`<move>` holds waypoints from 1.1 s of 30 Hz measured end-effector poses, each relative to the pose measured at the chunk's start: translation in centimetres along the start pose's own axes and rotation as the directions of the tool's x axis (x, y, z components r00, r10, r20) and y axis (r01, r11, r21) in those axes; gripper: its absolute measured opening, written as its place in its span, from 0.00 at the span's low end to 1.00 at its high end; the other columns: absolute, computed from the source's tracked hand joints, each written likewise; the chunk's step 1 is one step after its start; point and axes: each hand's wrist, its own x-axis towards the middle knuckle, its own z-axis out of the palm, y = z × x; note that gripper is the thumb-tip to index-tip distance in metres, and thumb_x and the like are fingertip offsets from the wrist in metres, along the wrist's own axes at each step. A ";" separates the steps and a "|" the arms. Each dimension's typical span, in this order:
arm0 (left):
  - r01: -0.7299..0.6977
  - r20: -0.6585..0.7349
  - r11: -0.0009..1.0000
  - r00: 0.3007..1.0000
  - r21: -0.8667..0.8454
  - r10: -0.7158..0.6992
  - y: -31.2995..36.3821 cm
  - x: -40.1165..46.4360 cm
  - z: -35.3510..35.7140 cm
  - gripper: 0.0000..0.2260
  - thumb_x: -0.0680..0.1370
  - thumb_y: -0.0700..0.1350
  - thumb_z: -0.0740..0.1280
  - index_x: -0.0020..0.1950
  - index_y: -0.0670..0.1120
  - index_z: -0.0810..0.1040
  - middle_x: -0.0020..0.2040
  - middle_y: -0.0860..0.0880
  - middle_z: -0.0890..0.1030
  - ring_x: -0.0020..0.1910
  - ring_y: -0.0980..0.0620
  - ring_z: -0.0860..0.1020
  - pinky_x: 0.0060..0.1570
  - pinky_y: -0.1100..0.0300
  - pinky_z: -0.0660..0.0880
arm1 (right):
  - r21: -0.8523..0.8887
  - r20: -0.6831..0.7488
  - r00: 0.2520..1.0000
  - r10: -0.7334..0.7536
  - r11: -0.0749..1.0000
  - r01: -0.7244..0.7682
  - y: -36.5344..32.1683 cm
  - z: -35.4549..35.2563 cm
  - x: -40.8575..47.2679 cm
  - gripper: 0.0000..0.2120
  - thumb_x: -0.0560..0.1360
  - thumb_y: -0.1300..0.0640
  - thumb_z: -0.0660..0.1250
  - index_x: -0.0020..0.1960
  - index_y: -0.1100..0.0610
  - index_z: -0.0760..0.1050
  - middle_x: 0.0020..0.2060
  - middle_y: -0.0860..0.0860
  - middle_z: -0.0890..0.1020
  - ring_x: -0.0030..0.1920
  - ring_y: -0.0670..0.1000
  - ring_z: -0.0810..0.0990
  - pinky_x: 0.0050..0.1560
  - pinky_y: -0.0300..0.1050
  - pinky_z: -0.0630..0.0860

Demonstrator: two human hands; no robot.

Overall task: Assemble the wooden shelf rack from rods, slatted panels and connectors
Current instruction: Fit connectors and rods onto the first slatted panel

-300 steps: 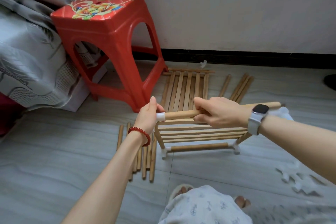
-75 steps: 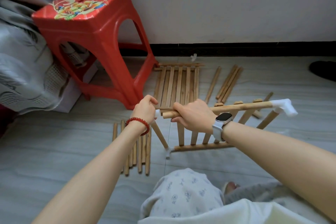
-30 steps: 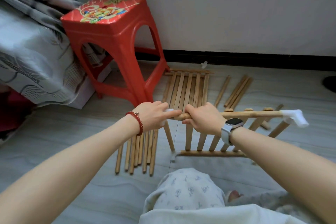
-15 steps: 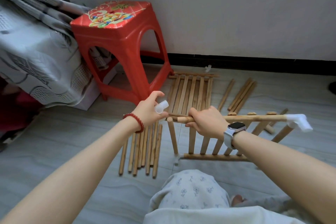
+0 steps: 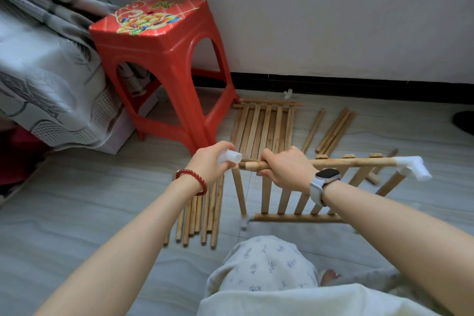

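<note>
The left hand (image 5: 209, 163) pinches a small white plastic connector (image 5: 232, 157), a short stubby tube, thumb and fingers curled round it. Its open end sits just beside the bare cut tip of the top rod (image 5: 354, 162), close but not seated on it. The right hand (image 5: 287, 169) is wrapped tight round that rod near its left end, knuckles up, fingers curled under.

The rod is round, pale wood with a slightly knotty grain, and runs level to the right, where a second white connector (image 5: 411, 167), an elbow-shaped piece, caps its far end. Below it hangs a slatted panel (image 5: 287, 200) of flat wooden strips, tipped up on edge, with a bottom rod (image 5: 297, 217) along the floor and a leg rod (image 5: 238, 191) rising from a white corner piece (image 5: 244, 222) at lower left; the top of that leg stands bare.

A bundle of loose rods (image 5: 202, 215) lies on the grey tiled floor (image 5: 77, 213) under the left wrist. Farther off a second slatted panel (image 5: 265, 126) lies flat, with more spare rods (image 5: 333, 129) to its right. A glossy red plastic stool (image 5: 164, 54) with a flower print stands near the wall, beside draped grey patterned cloth (image 5: 46, 72).
</note>
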 end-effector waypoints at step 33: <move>0.171 -0.009 0.985 0.985 0.037 -0.171 3.1 2.0 2.9 0.22 0.81 0.52 0.49 0.30 0.48 0.69 0.36 0.45 0.76 0.39 0.45 0.73 0.40 0.56 0.68 | -0.010 -0.042 0.999 -0.033 0.999 0.033 -0.1 0.3 -0.2 0.16 0.79 0.41 0.53 0.53 0.54 0.65 0.33 0.47 0.77 0.36 0.52 0.77 0.49 0.46 0.66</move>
